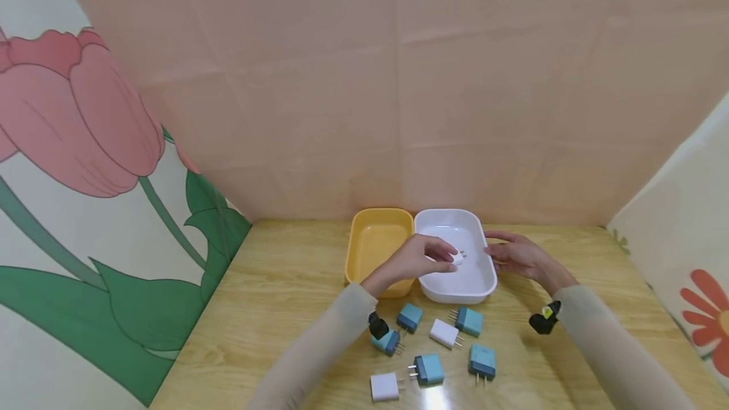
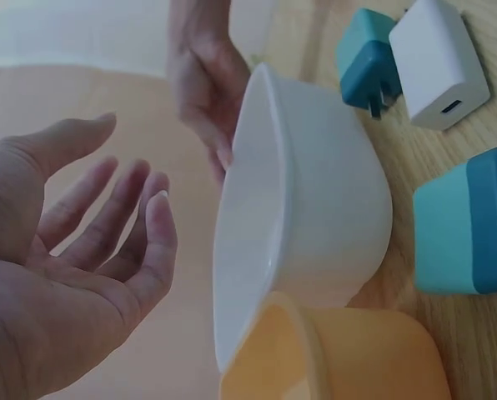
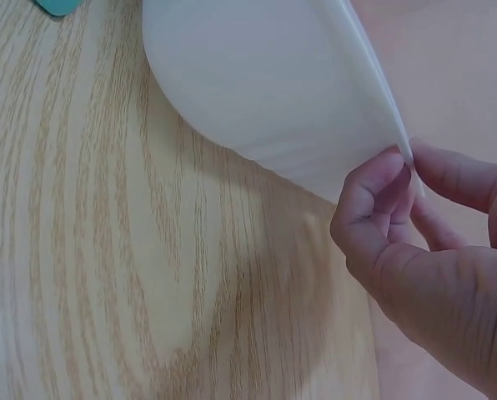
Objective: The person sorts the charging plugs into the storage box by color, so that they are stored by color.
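Note:
My left hand (image 1: 417,257) hovers over the white tray (image 1: 455,288), thumb and fingers apart. In the left wrist view nothing lies between those fingers. A white charger plug (image 1: 458,259) shows just past the fingertips, within the tray's outline; whether it touches the bottom cannot be told. At the tray's right side, my right hand (image 1: 521,257) pinches the rim between thumb and fingers, as the right wrist view (image 3: 432,242) makes plain from the hand close up.
A yellow tray (image 1: 370,248) stands against the white tray's left side. Nearer on the wooden table lie several blue charger plugs (image 1: 429,369) and two white ones, a front one (image 1: 385,387) and another (image 1: 444,333). A pinkish cloth wall (image 1: 398,112) rises behind.

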Available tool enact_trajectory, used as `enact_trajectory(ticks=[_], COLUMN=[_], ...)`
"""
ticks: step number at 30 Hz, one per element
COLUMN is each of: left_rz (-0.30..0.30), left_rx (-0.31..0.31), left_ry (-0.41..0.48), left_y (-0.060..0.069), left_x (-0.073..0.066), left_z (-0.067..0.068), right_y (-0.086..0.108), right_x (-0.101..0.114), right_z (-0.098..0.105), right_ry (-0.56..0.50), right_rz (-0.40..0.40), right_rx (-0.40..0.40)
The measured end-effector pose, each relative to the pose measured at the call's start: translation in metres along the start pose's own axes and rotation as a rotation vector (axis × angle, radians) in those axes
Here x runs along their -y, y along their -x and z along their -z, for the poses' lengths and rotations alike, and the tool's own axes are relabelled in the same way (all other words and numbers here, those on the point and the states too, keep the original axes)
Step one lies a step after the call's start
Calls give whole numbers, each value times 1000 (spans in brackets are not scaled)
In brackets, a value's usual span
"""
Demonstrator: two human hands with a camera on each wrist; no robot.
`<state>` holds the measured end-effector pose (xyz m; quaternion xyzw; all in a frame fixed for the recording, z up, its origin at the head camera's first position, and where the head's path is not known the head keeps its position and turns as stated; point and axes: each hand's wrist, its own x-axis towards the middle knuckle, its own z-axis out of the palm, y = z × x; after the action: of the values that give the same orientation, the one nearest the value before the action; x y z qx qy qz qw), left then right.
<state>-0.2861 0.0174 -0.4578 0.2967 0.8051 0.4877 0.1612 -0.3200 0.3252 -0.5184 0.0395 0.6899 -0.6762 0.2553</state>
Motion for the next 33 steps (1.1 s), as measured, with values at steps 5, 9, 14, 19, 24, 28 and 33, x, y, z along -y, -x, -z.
enact_trajectory(ticks=[5, 9, 14, 19, 24, 28, 33], left_rz=[32, 25, 0, 8, -8, -24, -13], left_rx=[11, 41, 69, 98, 147, 159, 157], left_ry=[-24, -30, -13, 29, 41, 41, 54], left_y=[11, 24, 41, 60, 81, 97, 111], left_x=[-3, -2, 0, 2, 10, 17, 27], left_z=[2, 4, 6, 6, 6, 7, 7], right_y=[0, -1, -3, -4, -4, -3, -2], right_x=[0, 0, -1, -2, -2, -1, -2], right_z=[3, 2, 0, 0, -2, -3, -2], right_ry=[6, 10, -15, -39, -61, -62, -72], right_rz=[-3, -10, -3, 6, 2, 0, 8], right_rx=[-9, -16, -2, 12, 12, 16, 21])
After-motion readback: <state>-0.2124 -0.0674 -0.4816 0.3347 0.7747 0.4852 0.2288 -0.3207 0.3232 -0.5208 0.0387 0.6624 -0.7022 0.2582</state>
